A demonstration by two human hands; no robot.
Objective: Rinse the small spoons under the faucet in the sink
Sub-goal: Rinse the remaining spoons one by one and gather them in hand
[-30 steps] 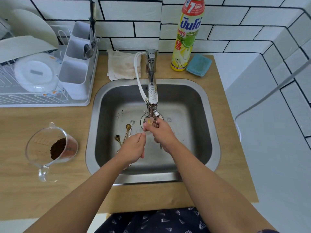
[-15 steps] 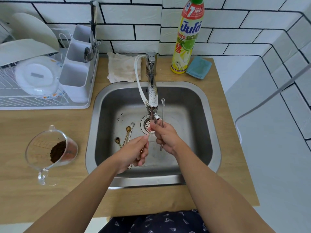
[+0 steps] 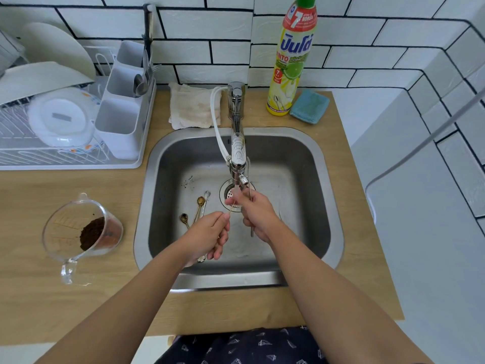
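My left hand [image 3: 207,235] pinches the thin handle of a small gold spoon [image 3: 230,210] that slants up to the right, its bowl end in the water under the faucet [image 3: 237,151]. My right hand [image 3: 258,216] grips a silver spoon [image 3: 252,232], its handle pointing down out of the fist, while the fingertips touch the gold spoon's bowl end in the stream. On the floor of the sink [image 3: 143,206], left of the drain, lie two gold spoons [image 3: 200,200] [image 3: 184,218] and a silver one [image 3: 207,194].
A glass measuring cup [image 3: 81,229] with brown grounds stands on the wooden counter, left of the sink. A dish rack [image 3: 65,122] with a cutlery holder [image 3: 123,106] is at the back left. Behind the sink are a folded cloth [image 3: 193,106], a detergent bottle [image 3: 291,61] and a blue sponge [image 3: 309,106].
The silver spoon in my right hand, which stuck up beside the faucet half a second ago, has come down. My right fingers have closed on the gold spoon's bowl end under the stream.
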